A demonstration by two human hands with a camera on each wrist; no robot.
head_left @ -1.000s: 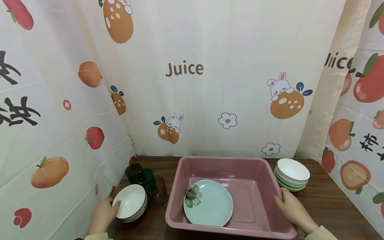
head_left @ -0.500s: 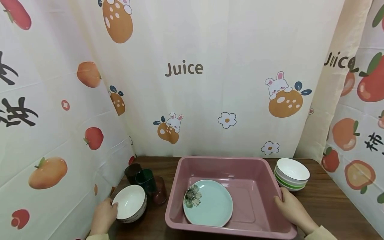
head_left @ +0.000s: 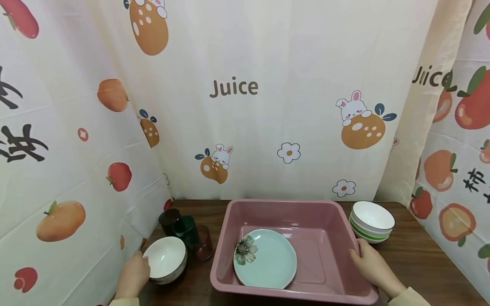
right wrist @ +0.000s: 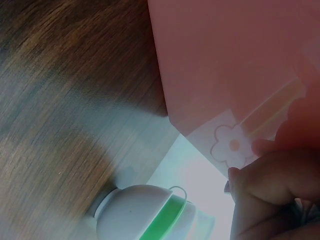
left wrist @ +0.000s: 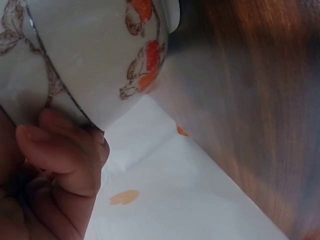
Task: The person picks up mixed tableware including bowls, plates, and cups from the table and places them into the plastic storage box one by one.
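Note:
My left hand (head_left: 133,274) grips the rim of the top white bowl (head_left: 165,258) of a small stack at the left, its thumb at the edge. Up close in the left wrist view, curled fingers (left wrist: 65,145) lie against the bowls' patterned outside (left wrist: 85,55), which carries brown leaves and orange-red marks. The right hand (head_left: 372,267) holds the right wall of a pink basin (head_left: 325,208), fingers outside and thumb on the inner side. Inside the basin, toward the left, rests a pale blue plate (head_left: 272,261) with a printed flower.
Several dark tinted cups, among them a green cup (head_left: 186,229) and a red cup (head_left: 204,243), stand between the left bowls and the basin. Another bowl stack (head_left: 371,223) with a green band stands right of the basin. Printed curtains (head_left: 245,127) enclose the wooden table (head_left: 428,263).
My left thumb has drawn back from over the bowl's inside to its rim. Bowls and basin stay where they were, and the right hand keeps its hold.

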